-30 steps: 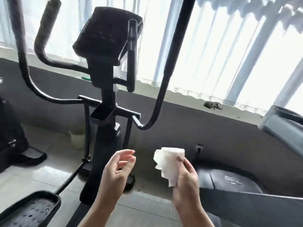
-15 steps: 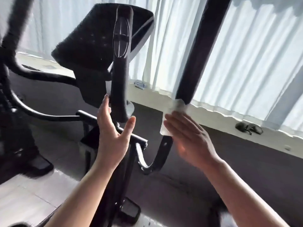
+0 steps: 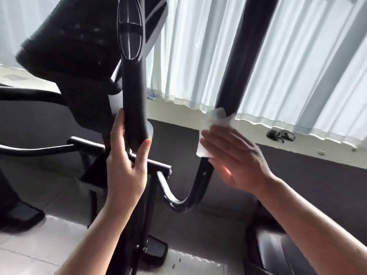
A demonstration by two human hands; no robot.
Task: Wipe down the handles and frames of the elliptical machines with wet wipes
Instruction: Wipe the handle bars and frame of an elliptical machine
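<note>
Both hands engaged: left hand cups the short grip, fingers barely curled; right hand, fingers straight, presses the wet wipe against the long handle bar. Best practice: wrap wipe round bar, stroke lengthwise.

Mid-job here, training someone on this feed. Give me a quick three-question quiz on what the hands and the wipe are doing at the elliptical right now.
1. True or false: the wet wipe is pressed against the right swing-arm bar.
2. Which hand presses it? A) left hand B) right hand
3. Fill in: the left hand is at the lower end of the fixed ___.

Key
1. True; the wipe wraps the bar under straight fingers.
2. B
3. Handle grip, with fingers on one side and thumb on the other.
</note>
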